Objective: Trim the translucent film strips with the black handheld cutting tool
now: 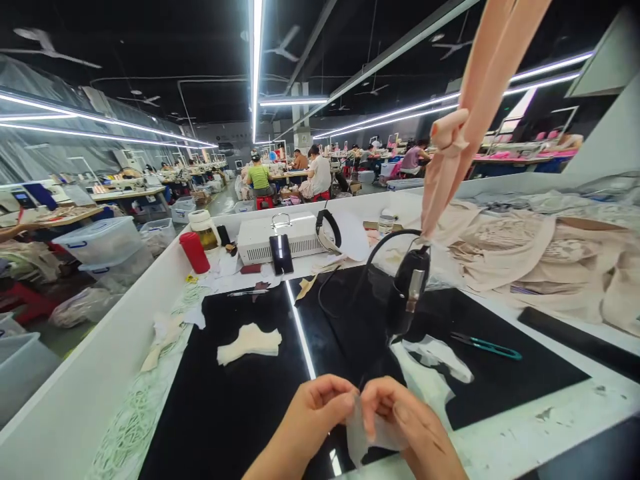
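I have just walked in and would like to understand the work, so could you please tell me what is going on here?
A person's left hand and right hand are pinching a thin white piece between them, over a glossy black work surface. Cream cut pieces lie on it to the left. Loose white pieces lie beyond the right hand, and teal thread snips rest farther right, untouched.

A thin, translucent white piece (pixel 356 441) hangs bent, pinched in the fingers (pixel 344 404).
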The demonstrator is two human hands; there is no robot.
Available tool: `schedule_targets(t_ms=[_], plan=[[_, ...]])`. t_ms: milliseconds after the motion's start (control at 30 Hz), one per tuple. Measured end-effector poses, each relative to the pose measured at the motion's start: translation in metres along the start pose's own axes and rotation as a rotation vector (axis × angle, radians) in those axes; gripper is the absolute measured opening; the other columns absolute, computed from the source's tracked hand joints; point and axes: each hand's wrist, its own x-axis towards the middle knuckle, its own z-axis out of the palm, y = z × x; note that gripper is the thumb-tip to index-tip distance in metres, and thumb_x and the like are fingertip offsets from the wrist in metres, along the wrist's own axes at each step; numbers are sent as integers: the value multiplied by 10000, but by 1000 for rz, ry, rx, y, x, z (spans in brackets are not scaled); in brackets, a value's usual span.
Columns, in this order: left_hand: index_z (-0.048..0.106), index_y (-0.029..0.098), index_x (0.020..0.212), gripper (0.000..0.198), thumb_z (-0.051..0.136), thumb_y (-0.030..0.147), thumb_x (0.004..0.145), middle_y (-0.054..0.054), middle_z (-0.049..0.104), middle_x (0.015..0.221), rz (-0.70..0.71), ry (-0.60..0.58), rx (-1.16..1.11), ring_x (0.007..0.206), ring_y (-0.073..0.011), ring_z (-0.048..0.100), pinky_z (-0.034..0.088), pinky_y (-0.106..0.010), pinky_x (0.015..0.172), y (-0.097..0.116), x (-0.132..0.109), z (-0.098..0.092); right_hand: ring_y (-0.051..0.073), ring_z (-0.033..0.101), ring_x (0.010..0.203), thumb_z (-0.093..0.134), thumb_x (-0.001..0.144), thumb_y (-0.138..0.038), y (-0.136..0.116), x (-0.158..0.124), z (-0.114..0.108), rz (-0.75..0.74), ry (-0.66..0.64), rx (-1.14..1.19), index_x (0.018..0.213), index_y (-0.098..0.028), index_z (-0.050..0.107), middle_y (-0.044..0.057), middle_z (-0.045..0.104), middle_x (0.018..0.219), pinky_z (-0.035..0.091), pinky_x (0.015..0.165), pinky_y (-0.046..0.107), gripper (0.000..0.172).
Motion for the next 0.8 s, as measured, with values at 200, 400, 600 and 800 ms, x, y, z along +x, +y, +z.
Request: schedule_targets(t_ms=[200,400,600,800], plan=[[756,134,890,449,897,524,718,-16,651,753,-8,149,33,665,-116,557,414,-242,689,30,-35,-27,173,627,669,729,841,-636,11,5,22,137,57,30,1094,-244,740,66,708,975,556,671,344,467],[726,145,827,416,889,515,730,18,590,686,2,265,103,626,-96,488,370,-213,615,41,-55,-46,201,663,696,786,757,-566,25,7,29,266,54,-95,1025,-229,772,27,688,759,592,707,339,431],[688,150,801,475,869,582,719,8,619,703,-4,312,186,599,-87,486,386,-204,588,37,-61,-60,207,680,742,702,783,-543,35,8,38,261,74,-182,941,-231,763,27,712,766,569,706,277,356],[666,160,792,477,850,593,713,6,629,707,-1,366,297,563,-81,484,386,-199,540,32,-61,-77,168,639,682,664,787,-386,35,11,46,203,20,-263,763,-243,727,-6,700,728,509,666,233,158]])
